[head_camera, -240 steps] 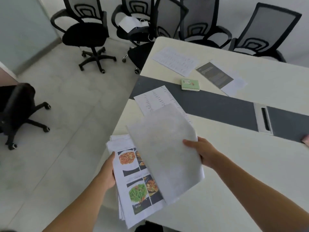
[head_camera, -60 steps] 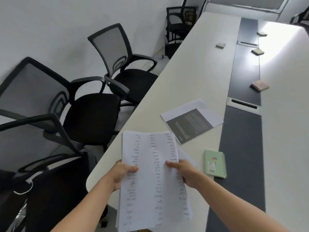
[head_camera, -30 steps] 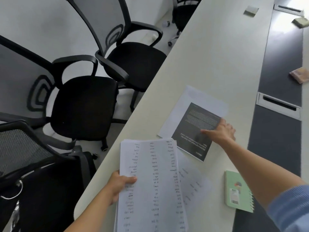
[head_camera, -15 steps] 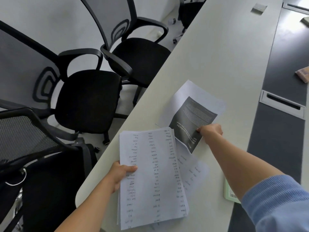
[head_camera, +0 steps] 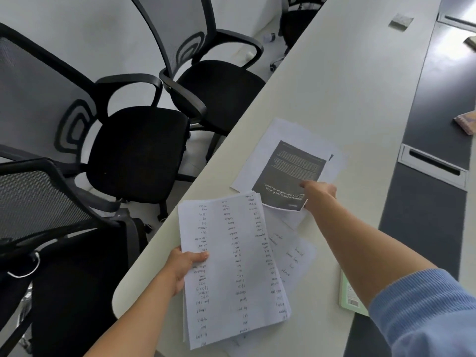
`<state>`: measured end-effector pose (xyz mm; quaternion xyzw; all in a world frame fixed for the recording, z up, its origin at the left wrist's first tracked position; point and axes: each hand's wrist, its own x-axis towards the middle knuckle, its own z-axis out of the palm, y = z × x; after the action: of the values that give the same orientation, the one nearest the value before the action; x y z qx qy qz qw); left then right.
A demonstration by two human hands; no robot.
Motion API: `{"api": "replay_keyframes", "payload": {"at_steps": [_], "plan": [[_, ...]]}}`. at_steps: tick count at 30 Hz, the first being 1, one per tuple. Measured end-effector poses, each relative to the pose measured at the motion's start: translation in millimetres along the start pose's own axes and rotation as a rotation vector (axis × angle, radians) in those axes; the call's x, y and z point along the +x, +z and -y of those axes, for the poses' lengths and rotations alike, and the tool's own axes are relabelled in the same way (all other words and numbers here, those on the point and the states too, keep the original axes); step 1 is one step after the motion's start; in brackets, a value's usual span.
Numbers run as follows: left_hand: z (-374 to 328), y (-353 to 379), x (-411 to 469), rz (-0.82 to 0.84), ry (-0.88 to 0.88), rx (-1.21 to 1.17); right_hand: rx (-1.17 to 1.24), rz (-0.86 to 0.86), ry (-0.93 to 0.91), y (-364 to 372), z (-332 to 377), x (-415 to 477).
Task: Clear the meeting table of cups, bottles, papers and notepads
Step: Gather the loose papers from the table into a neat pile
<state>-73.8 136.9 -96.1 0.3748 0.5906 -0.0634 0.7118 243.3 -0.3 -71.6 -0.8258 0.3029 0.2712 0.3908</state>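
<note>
My left hand (head_camera: 183, 266) grips the left edge of a stack of printed word-list papers (head_camera: 231, 269), held low over the near corner of the cream meeting table (head_camera: 342, 81). My right hand (head_camera: 318, 193) pinches the near corner of a dark printed sheet (head_camera: 289, 173) that lies on white sheets (head_camera: 273, 140); that corner curls up off the table. Another white sheet with handwriting (head_camera: 291, 256) lies flat under the stack's right side. A green spiral notepad (head_camera: 349, 297) pokes out from under my right forearm.
Black mesh office chairs (head_camera: 139, 140) crowd the table's left edge. A dark strip (head_camera: 438, 104) with a cable slot (head_camera: 432, 166) runs along the table. Small notepads lie farther off: a grey one (head_camera: 400, 20) and a pink one (head_camera: 466, 123).
My right hand let go of the stack, reached out to the dark sheet and dragged it and the white sheets under it nearer, lifting its corner. The left hand kept the stack.
</note>
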Motion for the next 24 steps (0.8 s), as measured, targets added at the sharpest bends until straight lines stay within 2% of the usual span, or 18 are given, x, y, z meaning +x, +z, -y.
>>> {"api": "replay_keyframes", "payload": {"at_steps": [2,6,9,16,19,22,24], "plan": [[0,0,0,-0.006,0.003,-0.007,-0.058,-0.019,-0.030,4,0,1],[1,0,1,0.000,0.007,-0.003,-0.460,-0.128,-0.177,11,-6,-1],[0,0,2,0.006,0.013,0.001,-0.503,-0.131,-0.212,22,-6,-2],[1,-3,5,0.001,0.003,0.029,-0.269,-0.059,-0.235,30,-7,3],[-1,-3,5,0.000,0.004,0.033,-0.010,0.029,-0.348,14,7,-4],[-3,-4,4,0.012,-0.007,0.040,0.251,0.019,-0.413,-19,38,-14],[-5,-4,3,0.011,-0.019,0.049,0.353,0.132,-0.414,-41,48,-21]]}}
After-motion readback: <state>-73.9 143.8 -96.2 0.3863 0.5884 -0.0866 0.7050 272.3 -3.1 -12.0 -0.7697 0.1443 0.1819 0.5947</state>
